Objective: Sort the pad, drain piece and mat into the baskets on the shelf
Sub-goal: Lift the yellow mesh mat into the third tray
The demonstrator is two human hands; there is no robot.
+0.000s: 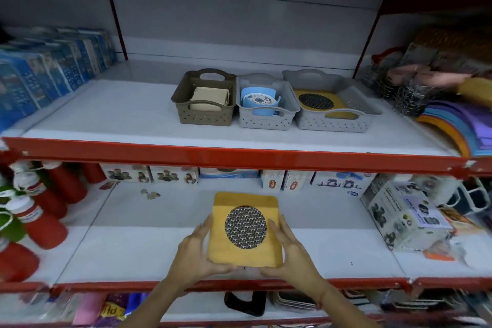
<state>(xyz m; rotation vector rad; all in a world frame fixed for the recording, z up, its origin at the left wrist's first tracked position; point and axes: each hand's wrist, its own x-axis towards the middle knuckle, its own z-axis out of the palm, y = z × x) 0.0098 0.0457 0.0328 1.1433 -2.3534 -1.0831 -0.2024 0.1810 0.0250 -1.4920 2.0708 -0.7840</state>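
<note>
Both hands, left (195,250) and right (288,249), clasp the mat (246,229) (underside hidden, fingers probably beneath).

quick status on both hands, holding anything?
Left hand: closed on the left edge of the yellow mat.
Right hand: closed on the same mat's right edge, fingers along its side.

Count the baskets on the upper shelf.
3, in a row: brown basket left, middle grey basket, wider grey basket right. None seem hidden.
</note>
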